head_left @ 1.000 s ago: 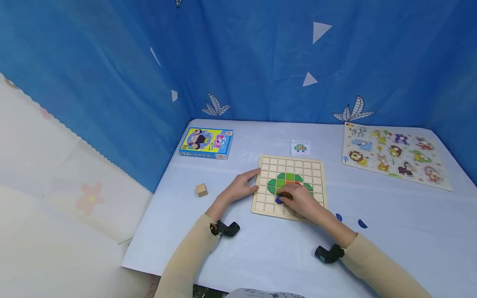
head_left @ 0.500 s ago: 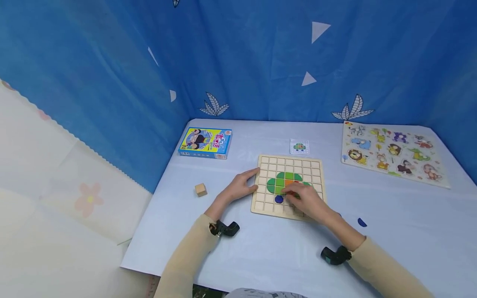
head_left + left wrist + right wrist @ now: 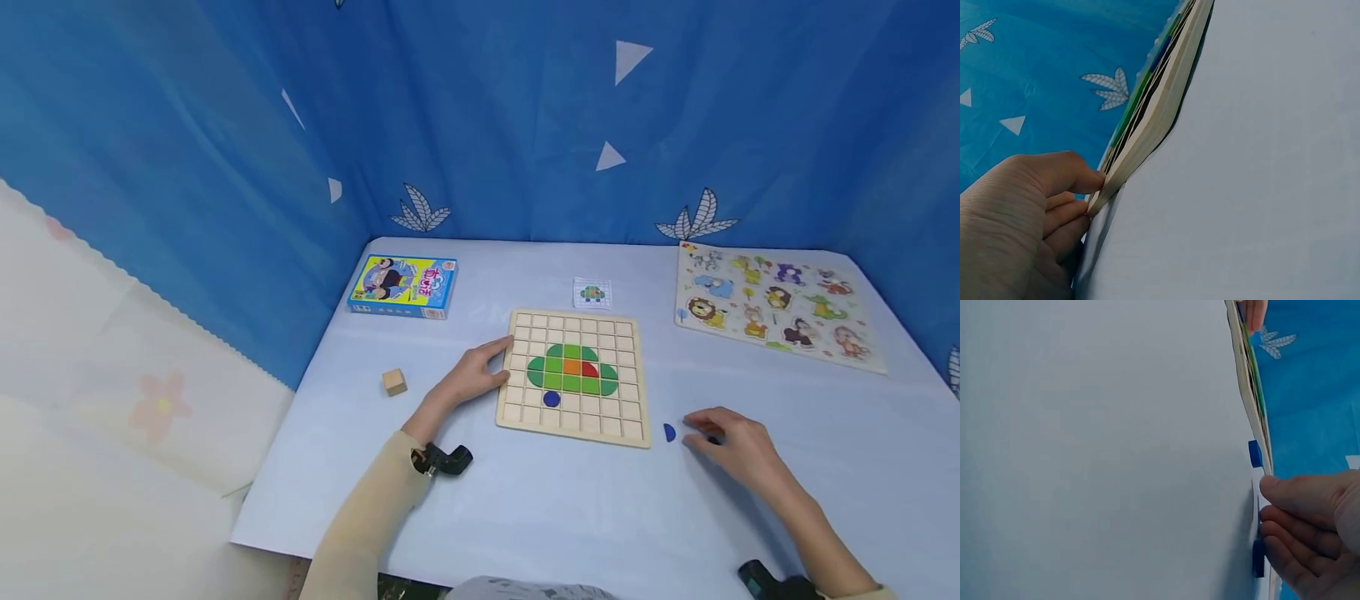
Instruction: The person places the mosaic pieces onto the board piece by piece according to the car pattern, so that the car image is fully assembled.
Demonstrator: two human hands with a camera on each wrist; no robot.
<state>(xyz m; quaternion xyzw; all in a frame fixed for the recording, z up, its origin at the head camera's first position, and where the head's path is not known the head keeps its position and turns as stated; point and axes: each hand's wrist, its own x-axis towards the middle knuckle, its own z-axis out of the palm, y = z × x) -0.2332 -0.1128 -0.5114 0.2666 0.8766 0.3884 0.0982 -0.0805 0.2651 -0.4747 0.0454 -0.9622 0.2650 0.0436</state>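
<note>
My left hand [image 3: 468, 374] rests against the left edge of a wooden grid board [image 3: 525, 414], thumb and fingers at its rim. On the board, green pieces [image 3: 535, 372] surround an orange square [image 3: 572, 367] and a red piece [image 3: 589, 369]. Below them sits a blue circle [image 3: 551, 399]. To the right of the board, my right hand [image 3: 735, 446] hovers low over the table, thumb and fingers apart and holding nothing. One blue half-disc [image 3: 670, 432] lies just left of its fingertips. A second blue half-disc [image 3: 1259, 559] is beside the fingers, mostly covered by them in the head view.
A small pattern card [image 3: 592, 293] lies behind the board. At the back left is a blue and yellow game box [image 3: 402, 287], with a wooden cube [image 3: 393, 382] in front of it. An animal puzzle board [image 3: 780, 307] lies at the back right.
My right hand has let go of a blue piece on the board and moved right to the loose half-discs. The blue circle now shows uncovered. My left hand stays at the board's edge.
</note>
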